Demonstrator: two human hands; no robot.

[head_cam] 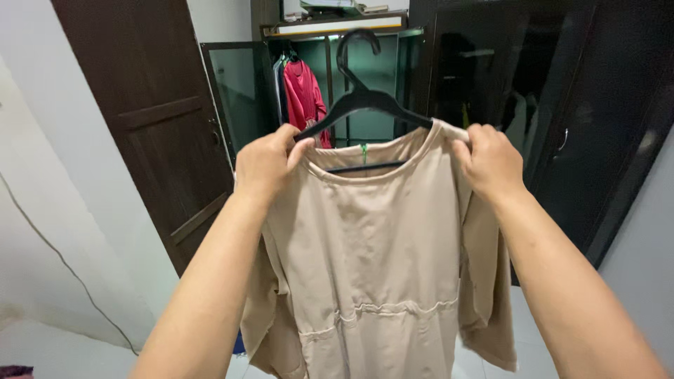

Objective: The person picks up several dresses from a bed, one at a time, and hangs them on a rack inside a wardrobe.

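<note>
Fingers of both hands, left hand (265,163) and right hand (491,161), pinch the beige cotton top (365,267) at its shoulders (keeping it spread) over the black plastic hanger (365,98) between them.

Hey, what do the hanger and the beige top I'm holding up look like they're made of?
The hanger looks like black moulded plastic: smooth, slightly glossy, hook and arms seemingly one piece. The beige top looks like soft, matte woven or knit fabric, possibly cotton; it creases and drapes limply, with a gathered waist seam. The exact fibre can't be told.

Top (372,260): plain beige. Hanger (361,98): black. Hung garment (303,98): red. Neck tag (364,149): apparently green. Door (154,119): dark brown
</note>
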